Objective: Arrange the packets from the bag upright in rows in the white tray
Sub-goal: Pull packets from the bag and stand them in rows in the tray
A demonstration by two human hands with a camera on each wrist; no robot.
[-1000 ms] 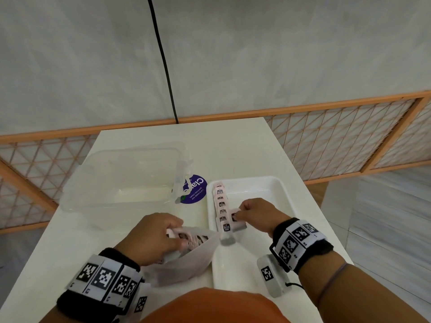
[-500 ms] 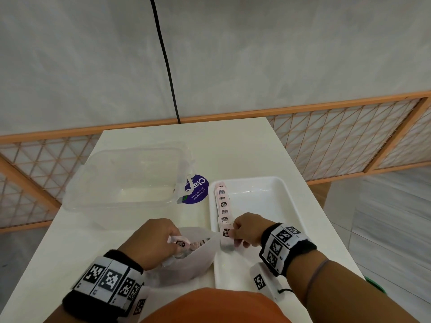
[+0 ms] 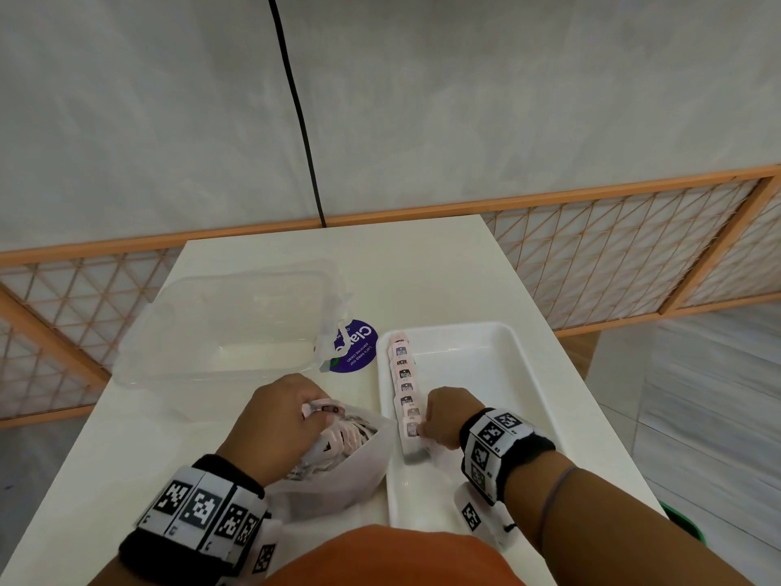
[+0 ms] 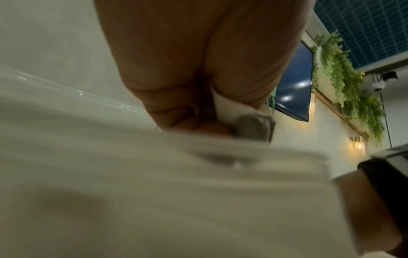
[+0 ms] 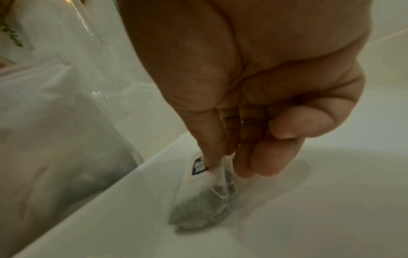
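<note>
From the head camera, I see my right hand (image 3: 446, 416) low inside the white tray (image 3: 524, 374), at the near end of a single row of packets (image 3: 404, 382) that runs along the tray's left wall. My fingers are curled and pinch the top of the nearest packet (image 3: 410, 433), which stands upright and touches the one behind it. The rest of the tray's floor, to the right of the row, is bare. My left hand (image 3: 279, 420) sits at the mouth of the translucent bag (image 3: 350, 471), just left of the tray, on the white table (image 3: 414, 268); its fingers grip a pink packet (image 3: 323, 408) held over the opening, with more packets showing inside. Further back on the left stands a clear plastic container (image 3: 228, 323), and a round purple sticker (image 3: 355, 346) lies between it and the tray.

The left wrist camera is blurred — my left fingers are closed on a small pale packet with a grey end (image 4: 251, 127), above the bag's pale plastic.

The right wrist camera is clearer: thumb and fingertips (image 5: 212, 151) pinch the top of a mesh tea bag packet (image 5: 205, 197) with a black label, its dark bottom resting on the tray floor, close to the tray's wall.
</note>
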